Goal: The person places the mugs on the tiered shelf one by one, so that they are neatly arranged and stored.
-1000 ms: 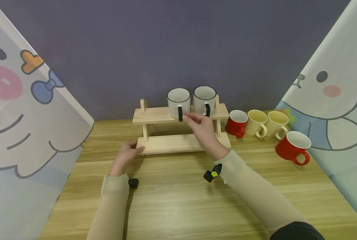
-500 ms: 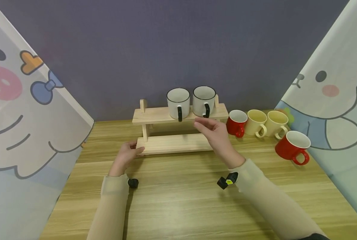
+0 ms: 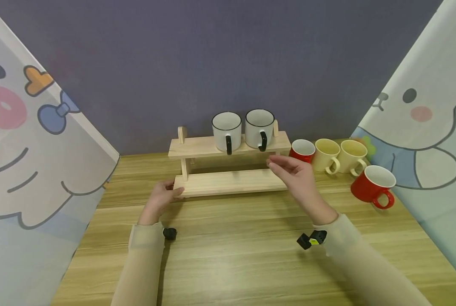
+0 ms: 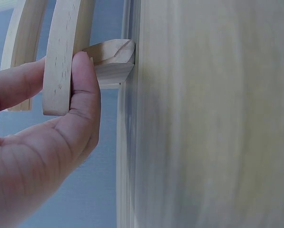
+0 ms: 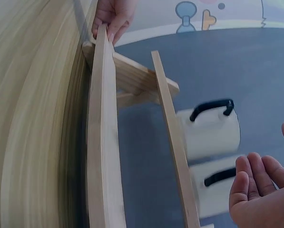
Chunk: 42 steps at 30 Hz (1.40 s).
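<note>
A two-tier wooden rack (image 3: 228,183) stands against the dark back wall. At its left end my left hand (image 3: 160,200) pinches the lower board; the left wrist view shows thumb and finger on either face of that board's end (image 4: 57,90). Two white mugs with black rims and handles, one left (image 3: 222,136) and one right (image 3: 254,132), sit side by side on the upper board, handles toward me. My right hand (image 3: 298,176) hovers before the rack's right end, loosely bent and holding nothing. It partly covers a red mug (image 3: 303,148) in the head view.
Right of the rack, two yellow mugs (image 3: 326,155) (image 3: 351,156) stand beside the red mug. Another red mug (image 3: 372,187) is nearer me on the wooden tabletop (image 3: 228,246). Cartoon-printed panels (image 3: 29,170) flank both sides.
My right hand has moved away from the left white mug's handle, rightward and slightly toward me, past the right white mug. The left hand keeps its grip on the rack.
</note>
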Each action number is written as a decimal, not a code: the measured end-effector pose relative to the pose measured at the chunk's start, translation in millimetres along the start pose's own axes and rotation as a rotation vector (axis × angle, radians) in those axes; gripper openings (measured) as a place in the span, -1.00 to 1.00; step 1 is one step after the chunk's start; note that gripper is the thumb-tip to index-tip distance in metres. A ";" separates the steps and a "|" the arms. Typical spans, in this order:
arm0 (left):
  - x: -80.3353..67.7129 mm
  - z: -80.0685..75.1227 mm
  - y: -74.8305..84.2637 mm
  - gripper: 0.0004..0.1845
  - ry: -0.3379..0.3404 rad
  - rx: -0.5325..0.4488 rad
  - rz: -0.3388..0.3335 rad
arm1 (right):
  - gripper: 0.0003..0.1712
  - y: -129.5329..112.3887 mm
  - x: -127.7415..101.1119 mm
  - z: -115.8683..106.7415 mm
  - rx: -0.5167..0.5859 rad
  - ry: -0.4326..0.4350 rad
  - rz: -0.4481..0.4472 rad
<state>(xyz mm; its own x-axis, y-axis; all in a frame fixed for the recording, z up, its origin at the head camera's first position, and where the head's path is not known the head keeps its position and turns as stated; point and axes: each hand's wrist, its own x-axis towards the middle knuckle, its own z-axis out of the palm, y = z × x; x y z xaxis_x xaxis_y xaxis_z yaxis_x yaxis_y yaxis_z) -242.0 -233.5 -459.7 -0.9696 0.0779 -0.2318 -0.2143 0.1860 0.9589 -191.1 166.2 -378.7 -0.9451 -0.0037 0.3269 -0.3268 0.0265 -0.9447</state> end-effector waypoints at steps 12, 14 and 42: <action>-0.4 -0.2 -1.0 -0.36 -0.002 0.004 0.006 | -0.63 6.3 -12.3 -45.0 -0.041 0.110 0.004; -0.9 -0.1 -0.6 -0.34 -0.004 0.007 0.007 | -0.63 7.5 -13.9 -52.2 -0.054 0.136 0.011; -1.5 -1.3 -1.0 -0.26 -0.008 -0.021 -0.067 | -0.63 13.6 -55.7 -175.8 -0.120 0.517 0.109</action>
<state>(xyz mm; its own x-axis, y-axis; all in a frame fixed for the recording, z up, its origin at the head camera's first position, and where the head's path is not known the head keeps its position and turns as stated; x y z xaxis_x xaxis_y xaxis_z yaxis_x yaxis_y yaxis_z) -240.5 -235.2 -460.1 -0.9521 0.0742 -0.2965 -0.2809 0.1701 0.9445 -142.0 342.5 -405.0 -0.8377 0.4971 0.2261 -0.1958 0.1132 -0.9741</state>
